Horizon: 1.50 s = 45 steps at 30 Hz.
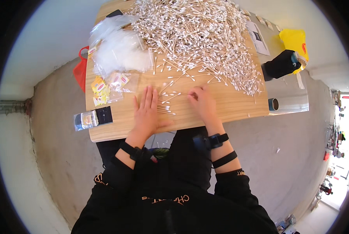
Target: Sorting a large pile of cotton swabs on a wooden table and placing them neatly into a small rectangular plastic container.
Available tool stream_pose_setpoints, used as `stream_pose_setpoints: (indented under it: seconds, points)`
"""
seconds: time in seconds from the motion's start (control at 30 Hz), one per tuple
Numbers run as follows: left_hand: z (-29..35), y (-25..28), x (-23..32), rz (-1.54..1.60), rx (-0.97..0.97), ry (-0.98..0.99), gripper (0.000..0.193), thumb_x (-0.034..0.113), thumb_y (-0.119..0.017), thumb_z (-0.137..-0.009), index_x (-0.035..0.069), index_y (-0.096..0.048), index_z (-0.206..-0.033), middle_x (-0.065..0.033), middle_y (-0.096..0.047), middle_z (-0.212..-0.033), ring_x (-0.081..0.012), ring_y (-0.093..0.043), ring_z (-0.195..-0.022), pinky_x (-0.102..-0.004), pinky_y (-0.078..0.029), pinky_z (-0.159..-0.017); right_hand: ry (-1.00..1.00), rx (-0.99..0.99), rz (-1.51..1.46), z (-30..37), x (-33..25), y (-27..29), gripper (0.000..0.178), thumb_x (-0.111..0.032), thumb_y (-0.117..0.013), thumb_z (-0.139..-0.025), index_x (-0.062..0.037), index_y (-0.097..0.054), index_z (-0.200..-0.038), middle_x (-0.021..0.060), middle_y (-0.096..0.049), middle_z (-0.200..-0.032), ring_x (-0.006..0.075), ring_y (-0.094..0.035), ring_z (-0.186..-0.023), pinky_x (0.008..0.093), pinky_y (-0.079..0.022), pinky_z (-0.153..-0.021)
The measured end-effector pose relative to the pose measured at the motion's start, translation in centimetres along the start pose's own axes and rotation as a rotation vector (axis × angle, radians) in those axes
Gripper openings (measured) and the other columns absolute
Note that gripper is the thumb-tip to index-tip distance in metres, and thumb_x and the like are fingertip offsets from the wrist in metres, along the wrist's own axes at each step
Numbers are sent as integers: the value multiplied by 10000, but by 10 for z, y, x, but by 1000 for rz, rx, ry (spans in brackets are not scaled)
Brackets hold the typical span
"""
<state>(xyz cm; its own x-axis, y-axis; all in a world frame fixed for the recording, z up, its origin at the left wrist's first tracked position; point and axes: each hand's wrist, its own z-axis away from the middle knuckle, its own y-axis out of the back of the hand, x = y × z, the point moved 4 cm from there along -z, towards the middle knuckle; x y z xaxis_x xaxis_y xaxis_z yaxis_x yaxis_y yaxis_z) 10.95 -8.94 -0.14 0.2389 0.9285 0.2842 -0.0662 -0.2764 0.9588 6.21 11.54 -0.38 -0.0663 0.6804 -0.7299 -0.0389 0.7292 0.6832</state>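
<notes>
My left hand (pixel 145 111) lies flat on the wooden table, fingers stretched out and thumb pointing right. Beside its fingers is a small loose group of cotton swabs (pixel 166 108), some with their ends hidden by the hand. My right hand (pixel 202 104) is on the right of this group, its fingers curled together near the tabletop. Whatever those fingertips may hold is too small or hidden to make out. Beyond both hands rises a large heap of cotton swabs (pixel 194 39), with stray swabs scattered along its near edge.
Clear plastic bags (pixel 121 50) are piled at the table's left, with small yellow cards (pixel 100 91) nearer me. A packed bag of swabs (pixel 88 119) lies at the near left corner, next to a dark rectangle (pixel 104 115). Right of the table are a cup (pixel 274 104) and a yellow bag (pixel 291 41).
</notes>
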Motion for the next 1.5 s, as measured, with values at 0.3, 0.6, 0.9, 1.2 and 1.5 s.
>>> stream_pose_setpoints:
  seconds: [0.3,0.6,0.9,1.2,1.5]
  points:
    - [29,-4,7,0,51,-86,1188,619,-732,-602,-2,-227,-1479,-174,-204,-1555,-305,-169,-1452,-564,-127,-1137,-23,138,-204,-14,-1,-8,132,-150,-688,-814,-73,-658,-917,86,-583,-854,235,-626,-764,352,-506,-673]
    - [45,1,25,-3,-29,-125,1190,678,-675,-617,-46,-242,-1456,-213,-195,-1546,-340,-186,-1442,-567,-121,-1130,373,172,72,-41,-56,-45,139,-181,-713,-803,-78,-667,-885,93,-600,-872,238,-618,-775,339,-498,-667]
    - [7,-2,17,27,30,-108,1289,735,-679,-531,-65,-248,-1445,-222,-207,-1537,-344,-177,-1442,-573,-121,-1126,76,-26,-123,-15,-27,-35,156,-172,-702,-774,-150,-687,-927,32,-575,-841,250,-610,-820,380,-492,-688]
    - [26,-3,24,30,-20,-94,1221,666,-698,-590,-61,-230,-1452,-224,-185,-1544,-348,-181,-1440,-586,-129,-1123,-15,-22,58,-10,-18,-16,136,-150,-699,-771,-153,-655,-900,18,-596,-867,225,-611,-864,365,-494,-697]
    - [12,-1,19,65,45,-71,1224,656,-713,-594,-60,-220,-1456,-207,-179,-1552,-340,-170,-1446,-569,-126,-1128,-126,-41,218,1,-14,4,137,-123,-671,-778,-126,-625,-907,28,-636,-867,239,-636,-845,379,-498,-686]
